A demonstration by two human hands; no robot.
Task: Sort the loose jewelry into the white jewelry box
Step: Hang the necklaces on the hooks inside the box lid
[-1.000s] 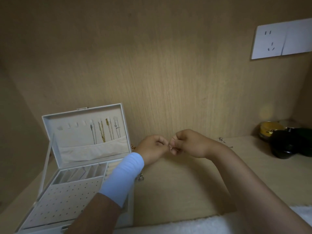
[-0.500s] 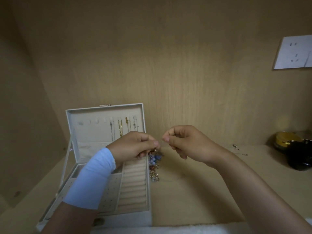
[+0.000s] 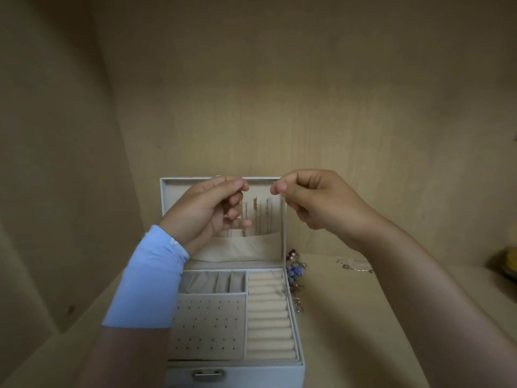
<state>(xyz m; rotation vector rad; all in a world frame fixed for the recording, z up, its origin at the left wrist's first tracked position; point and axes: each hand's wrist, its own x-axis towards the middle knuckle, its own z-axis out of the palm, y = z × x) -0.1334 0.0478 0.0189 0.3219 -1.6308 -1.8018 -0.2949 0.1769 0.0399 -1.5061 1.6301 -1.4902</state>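
The white jewelry box point(image 3: 297, 369) stands open in front of me, its lid point(image 3: 167, 200) upright. Several necklaces point(image 3: 260, 217) hang inside the lid. My left hand point(image 3: 207, 211) and my right hand point(image 3: 316, 200) are raised in front of the lid's top edge, each pinching thumb to forefinger. A very thin chain point(image 3: 284, 289) seems to hang from my right hand down onto the ring rolls point(image 3: 268, 317). Whether it also reaches my left fingers is too faint to tell. Loose beaded jewelry point(image 3: 295, 271) lies beside the box on the right.
A silver chain point(image 3: 355, 266) lies on the wooden shelf farther right, and small rings point(image 3: 298, 305) sit against the box's right side. A yellow container point(image 3: 507, 264) is at the far right edge. Wooden walls close in behind and on the left.
Both hands have risen from the shelf to the lid's top edge and drawn apart. My view has swung left, so the box is centred and the wall socket has left the frame.
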